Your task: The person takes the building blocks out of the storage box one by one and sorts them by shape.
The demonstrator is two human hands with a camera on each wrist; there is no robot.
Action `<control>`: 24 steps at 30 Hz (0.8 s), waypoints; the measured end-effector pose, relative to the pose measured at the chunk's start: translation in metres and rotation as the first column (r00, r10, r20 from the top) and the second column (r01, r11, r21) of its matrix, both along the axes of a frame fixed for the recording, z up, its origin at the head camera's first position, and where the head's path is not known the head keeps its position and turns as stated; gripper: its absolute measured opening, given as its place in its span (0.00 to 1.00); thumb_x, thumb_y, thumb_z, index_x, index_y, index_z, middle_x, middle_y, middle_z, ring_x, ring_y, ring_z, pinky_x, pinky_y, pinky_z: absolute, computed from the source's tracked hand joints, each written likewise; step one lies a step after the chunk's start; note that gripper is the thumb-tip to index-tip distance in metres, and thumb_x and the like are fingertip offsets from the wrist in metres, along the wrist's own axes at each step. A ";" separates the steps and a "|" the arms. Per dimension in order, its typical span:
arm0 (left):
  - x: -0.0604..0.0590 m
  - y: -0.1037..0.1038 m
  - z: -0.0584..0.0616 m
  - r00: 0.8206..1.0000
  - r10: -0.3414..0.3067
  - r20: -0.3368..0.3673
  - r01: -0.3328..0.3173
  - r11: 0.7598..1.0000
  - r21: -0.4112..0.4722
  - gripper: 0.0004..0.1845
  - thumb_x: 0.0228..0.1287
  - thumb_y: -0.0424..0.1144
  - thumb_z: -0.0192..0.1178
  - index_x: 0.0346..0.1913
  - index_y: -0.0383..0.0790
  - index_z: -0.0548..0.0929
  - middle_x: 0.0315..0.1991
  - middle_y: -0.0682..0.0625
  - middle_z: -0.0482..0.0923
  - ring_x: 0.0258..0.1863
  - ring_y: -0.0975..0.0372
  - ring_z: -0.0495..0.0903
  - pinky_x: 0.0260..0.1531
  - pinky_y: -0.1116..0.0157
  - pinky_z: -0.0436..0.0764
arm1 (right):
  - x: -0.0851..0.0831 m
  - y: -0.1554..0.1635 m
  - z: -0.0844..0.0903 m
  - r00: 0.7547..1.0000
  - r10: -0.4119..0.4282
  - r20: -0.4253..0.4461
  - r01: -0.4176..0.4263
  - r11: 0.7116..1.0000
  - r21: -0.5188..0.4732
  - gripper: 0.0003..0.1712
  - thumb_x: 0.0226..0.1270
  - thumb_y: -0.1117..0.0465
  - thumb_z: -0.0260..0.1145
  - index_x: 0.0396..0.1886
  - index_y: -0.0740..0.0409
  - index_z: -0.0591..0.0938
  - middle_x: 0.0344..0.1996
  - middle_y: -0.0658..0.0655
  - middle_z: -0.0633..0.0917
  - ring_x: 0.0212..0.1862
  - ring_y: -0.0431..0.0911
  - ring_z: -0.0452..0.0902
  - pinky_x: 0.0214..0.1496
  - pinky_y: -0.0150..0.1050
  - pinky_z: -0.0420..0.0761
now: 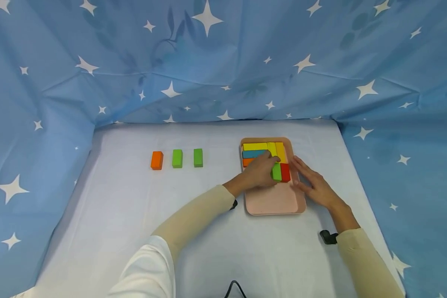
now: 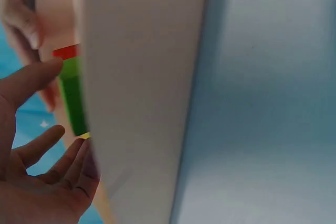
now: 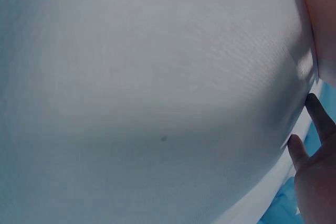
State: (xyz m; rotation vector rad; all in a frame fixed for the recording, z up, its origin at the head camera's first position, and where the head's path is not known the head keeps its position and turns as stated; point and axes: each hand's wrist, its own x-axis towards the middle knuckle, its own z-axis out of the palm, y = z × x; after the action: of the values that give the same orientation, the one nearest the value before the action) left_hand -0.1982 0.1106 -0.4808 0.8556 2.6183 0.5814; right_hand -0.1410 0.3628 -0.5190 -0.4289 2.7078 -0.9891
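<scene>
— Two hands work at the tray (image 1: 275,205). Which step does it look like?

— Packing blocks into it, by the look of things. The left hand (image 1: 258,171) rests over the block cluster, fingers loosely curved on the green block (image 1: 277,171), touching rather than clearly gripping it; from the left wrist view the fingers look relaxed. The right hand (image 1: 314,184) lies flat, fingers straight, against the tray's right rim, seemingly steadying it.

— What does the tray hold?

— Yellow blocks (image 1: 264,146) along the far edge, a blue block (image 1: 253,153) below them, an orange sliver under the left hand, then green and a red block (image 1: 285,172) side by side. The near half is bare.

— And outside the tray?

— Three blocks in a row on the table (image 1: 134,215), well apart from the tray: an orange block (image 1: 157,160) and two green ones (image 1: 177,158).

— What would the next move call for?

— Probably nudging the green block flush against its neighbours, then a long reach left for a loose block.
</scene>
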 end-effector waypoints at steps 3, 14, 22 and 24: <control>0.000 0.006 -0.008 1.000 0.002 -0.029 -0.003 0.999 -0.032 0.41 0.57 0.53 0.77 0.72 0.46 0.74 0.58 0.49 0.70 0.49 0.62 0.71 0.48 0.70 0.78 | 0.000 0.000 0.002 1.000 0.002 -0.007 -0.002 1.000 0.011 0.43 0.78 0.52 0.61 0.86 0.41 0.54 0.86 0.47 0.49 0.83 0.64 0.50 0.72 0.80 0.51; 0.004 -0.001 -0.003 0.996 0.066 -0.052 -0.064 0.997 0.036 0.36 0.56 0.47 0.79 0.67 0.44 0.78 0.55 0.50 0.68 0.48 0.62 0.70 0.45 0.71 0.77 | -0.001 -0.002 -0.002 1.000 0.021 -0.016 -0.021 1.000 -0.010 0.43 0.78 0.54 0.62 0.86 0.42 0.54 0.86 0.49 0.49 0.83 0.65 0.49 0.72 0.80 0.51; -0.010 -0.051 0.029 0.986 0.148 0.073 -0.162 0.956 0.244 0.39 0.53 0.33 0.77 0.69 0.41 0.74 0.59 0.46 0.70 0.52 0.59 0.74 0.49 0.67 0.81 | -0.001 -0.003 0.001 1.000 -0.001 0.004 0.001 0.999 0.033 0.43 0.78 0.53 0.61 0.86 0.41 0.54 0.86 0.47 0.48 0.84 0.63 0.48 0.74 0.78 0.52; -0.015 -0.068 0.034 0.982 0.172 0.074 -0.186 0.948 0.260 0.39 0.53 0.32 0.77 0.69 0.40 0.74 0.59 0.45 0.71 0.51 0.57 0.75 0.50 0.65 0.81 | -0.001 -0.003 0.002 1.000 -0.006 0.011 0.005 0.999 0.041 0.43 0.78 0.52 0.61 0.86 0.41 0.54 0.86 0.47 0.47 0.84 0.63 0.48 0.73 0.79 0.52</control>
State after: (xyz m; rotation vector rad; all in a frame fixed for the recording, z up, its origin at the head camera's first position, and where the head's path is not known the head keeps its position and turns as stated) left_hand -0.2137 0.0422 -0.4469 0.6681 2.6262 1.0096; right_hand -0.1417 0.3599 -0.5172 -0.4074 2.7159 -0.9325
